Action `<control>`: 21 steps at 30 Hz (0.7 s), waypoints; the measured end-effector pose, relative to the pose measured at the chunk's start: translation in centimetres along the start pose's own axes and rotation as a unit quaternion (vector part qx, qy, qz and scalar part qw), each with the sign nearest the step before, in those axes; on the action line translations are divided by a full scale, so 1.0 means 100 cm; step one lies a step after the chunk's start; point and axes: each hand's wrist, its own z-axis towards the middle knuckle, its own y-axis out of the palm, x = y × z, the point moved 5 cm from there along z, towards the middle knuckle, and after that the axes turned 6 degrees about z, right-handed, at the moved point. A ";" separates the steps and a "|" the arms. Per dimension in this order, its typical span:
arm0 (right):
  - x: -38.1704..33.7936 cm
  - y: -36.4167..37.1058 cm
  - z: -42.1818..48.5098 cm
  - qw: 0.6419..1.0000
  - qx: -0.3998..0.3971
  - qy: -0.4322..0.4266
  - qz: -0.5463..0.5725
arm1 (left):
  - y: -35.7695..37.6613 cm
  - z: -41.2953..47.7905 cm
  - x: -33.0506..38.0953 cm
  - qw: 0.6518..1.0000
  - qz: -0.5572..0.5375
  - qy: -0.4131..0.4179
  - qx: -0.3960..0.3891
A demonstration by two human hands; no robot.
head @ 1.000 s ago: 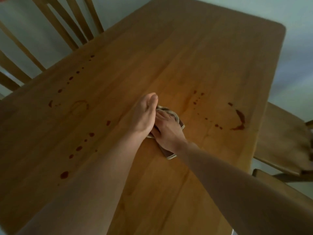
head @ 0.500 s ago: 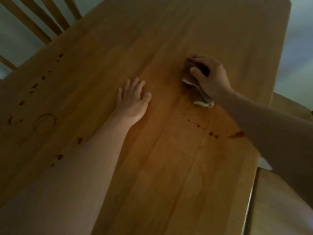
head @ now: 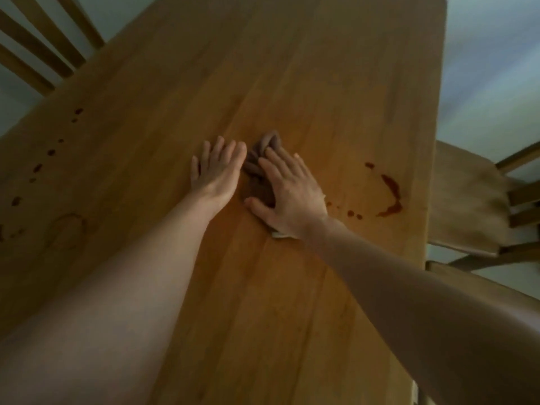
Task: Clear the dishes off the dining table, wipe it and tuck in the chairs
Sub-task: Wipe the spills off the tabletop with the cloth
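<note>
A wooden dining table (head: 292,68) fills the view, with no dishes on it. My right hand (head: 289,194) presses flat, fingers straight, on a bunched brown cloth (head: 261,159) at the table's middle. My left hand (head: 217,168) rests flat on the wood just left of the cloth, fingers together. Dark red sauce stains (head: 390,197) lie right of the cloth: a curved smear and a few drops. More red drops (head: 51,152) run along the left side, above a faint ring mark (head: 68,229).
A wooden chair (head: 467,197) stands at the table's right side, its seat pulled out from the edge. The slatted back of another chair (head: 43,45) rises at the far left corner. Pale floor shows beyond the table.
My right hand has drawn the cloth back leftward and toward me, flattening on it beside my left hand. The left hand stays pressed on the table.
</note>
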 end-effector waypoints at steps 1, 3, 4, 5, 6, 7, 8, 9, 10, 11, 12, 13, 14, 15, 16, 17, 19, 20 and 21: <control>-0.007 0.004 -0.005 1.000 -0.005 -0.003 0.006 | -0.001 0.000 -0.001 1.000 -0.007 0.001 -0.002; -0.018 0.009 -0.016 0.999 0.010 0.019 0.040 | -0.003 -0.004 0.001 1.000 -0.022 0.012 -0.010; -0.022 0.010 -0.021 0.997 0.027 0.035 0.064 | -0.004 -0.006 0.002 0.999 -0.029 0.015 -0.014; -0.026 0.010 -0.025 0.994 0.051 0.051 0.084 | -0.005 -0.006 0.002 0.999 -0.033 0.019 -0.018; -0.030 0.010 -0.027 0.990 0.076 0.067 0.100 | -0.006 -0.006 0.002 0.999 -0.032 0.024 -0.019; -0.033 0.010 -0.030 0.986 0.098 0.082 0.110 | -0.006 -0.006 0.000 0.999 -0.020 0.030 -0.021; -0.036 0.010 -0.033 0.982 0.116 0.097 0.115 | -0.006 -0.005 -0.003 0.999 0.007 0.041 -0.021; -0.039 0.011 -0.035 0.978 0.130 0.111 0.117 | -0.006 -0.005 -0.005 0.997 0.044 0.057 -0.018; -0.041 0.012 -0.038 0.975 0.142 0.124 0.118 | -0.004 -0.005 -0.008 0.994 0.078 0.071 -0.012; -0.043 0.012 -0.042 0.971 0.155 0.137 0.116 | -0.003 -0.004 -0.009 0.991 0.104 0.083 -0.004; -0.045 0.012 -0.048 0.967 0.170 0.151 0.114 | -0.002 -0.004 -0.010 0.988 0.122 0.093 0.001; -0.046 0.012 -0.055 0.964 0.182 0.163 0.109 | -0.001 -0.005 -0.011 0.986 0.134 0.097 0.005; -0.047 0.013 -0.065 0.961 0.188 0.177 0.101 | 0.000 -0.006 -0.011 0.984 0.147 0.099 0.009; -0.048 0.013 -0.076 0.959 0.189 0.190 0.092 | 0.001 -0.007 -0.011 0.982 0.159 0.102 0.016; -0.048 0.012 -0.087 0.957 0.187 0.204 0.084 | 0.001 -0.009 -0.011 0.979 0.172 0.108 0.027; -0.046 0.010 -0.100 0.954 0.188 0.219 0.076 | 0.001 -0.010 -0.011 0.975 0.186 0.117 0.039; -0.037 0.006 -0.126 0.945 0.195 0.257 0.062 | 0.000 -0.012 -0.013 0.962 0.223 0.142 0.066; -0.033 0.005 -0.140 0.936 0.201 0.284 0.052 | 0.000 -0.013 -0.014 0.956 0.238 0.155 0.077; -0.028 0.003 -0.152 0.925 0.210 0.315 0.041 | -0.001 -0.014 -0.014 0.951 0.247 0.164 0.086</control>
